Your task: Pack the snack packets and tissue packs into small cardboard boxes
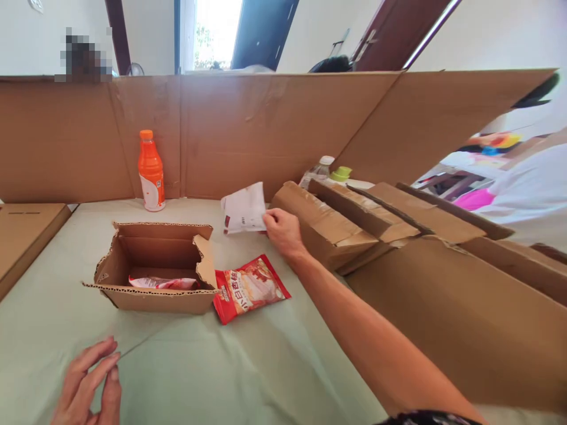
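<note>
My right hand (284, 233) pinches a white packet (245, 209) by its right edge, held up over the table. Dark print and a small red mark show on the packet's face. In front of it on the cloth lies a red snack bag (251, 287), its left end against an open cardboard box (162, 300). Inside that box sits a red and white packet (163, 283), partly hidden by the near wall. Nearer the lower left, my left hand (91, 383) is loosely bent with fingers apart, holding nothing that I can make out. A thin line runs beside its fingertips.
An orange bottle (151, 171) stands behind the box. Cardboard boxes (456, 301) crowd the right, with a clear bottle (321, 170) and a green lid (341, 173) behind them. A flat carton (29, 233) lies left. A cardboard wall (266, 130) closes the back.
</note>
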